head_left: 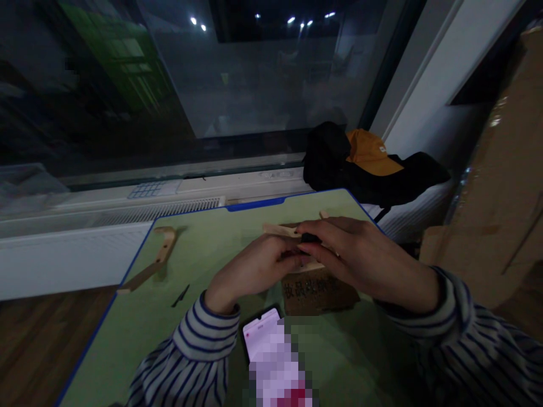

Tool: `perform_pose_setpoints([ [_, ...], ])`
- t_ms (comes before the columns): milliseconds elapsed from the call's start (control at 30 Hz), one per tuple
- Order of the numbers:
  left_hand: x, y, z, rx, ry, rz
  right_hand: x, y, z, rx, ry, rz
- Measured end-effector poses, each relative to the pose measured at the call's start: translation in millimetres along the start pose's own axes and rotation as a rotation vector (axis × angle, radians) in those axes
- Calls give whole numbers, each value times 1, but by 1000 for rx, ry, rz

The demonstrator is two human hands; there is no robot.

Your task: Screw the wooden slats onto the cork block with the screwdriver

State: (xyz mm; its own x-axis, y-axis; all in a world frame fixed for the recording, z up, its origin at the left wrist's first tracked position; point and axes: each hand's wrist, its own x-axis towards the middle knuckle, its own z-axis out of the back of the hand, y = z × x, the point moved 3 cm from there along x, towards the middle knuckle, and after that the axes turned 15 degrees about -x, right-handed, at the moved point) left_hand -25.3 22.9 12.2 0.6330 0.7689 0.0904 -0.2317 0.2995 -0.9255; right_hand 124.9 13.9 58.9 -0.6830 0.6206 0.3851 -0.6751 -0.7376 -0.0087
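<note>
My left hand [254, 271] and my right hand [360, 257] meet over the middle of a green mat [169, 333]. Both are closed around a pale wooden piece [280, 229] that sticks out to the left of my fingers. A small dark part [311, 238] sits under my right fingertips. Just below my hands lies a brown wooden block [318, 294] with characters cut into its face. Both sleeves are striped.
A long wooden bracket [155, 263] lies at the mat's left, with a small dark tool [180, 295] beside it. A lit phone [271, 345] rests near my left wrist. Black clothing [335, 164] and an orange cap [371, 152] sit on the sill; cardboard boxes [500, 186] stand right.
</note>
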Motion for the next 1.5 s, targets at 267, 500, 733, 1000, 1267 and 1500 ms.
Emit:
perform_pose_setpoints([
  [267, 0, 4, 0, 9, -23, 4, 0, 0, -1, -18, 3, 9],
  [500, -1, 3, 2, 77, -18, -33, -1, -1, -3, 69, 57, 42],
  [733, -1, 5, 1, 81, 7, -41, 0, -1, -5, 49, 41, -6],
  [1000, 0, 2, 1, 66, -1, -40, 0, 1, -2, 40, 18, 1],
  [1267, -1, 1, 1, 20, -55, -91, 0, 0, -4, 33, 38, -17],
  [1500, 0, 4, 0, 73, -3, -78, 0, -1, -4, 73, 26, 63],
])
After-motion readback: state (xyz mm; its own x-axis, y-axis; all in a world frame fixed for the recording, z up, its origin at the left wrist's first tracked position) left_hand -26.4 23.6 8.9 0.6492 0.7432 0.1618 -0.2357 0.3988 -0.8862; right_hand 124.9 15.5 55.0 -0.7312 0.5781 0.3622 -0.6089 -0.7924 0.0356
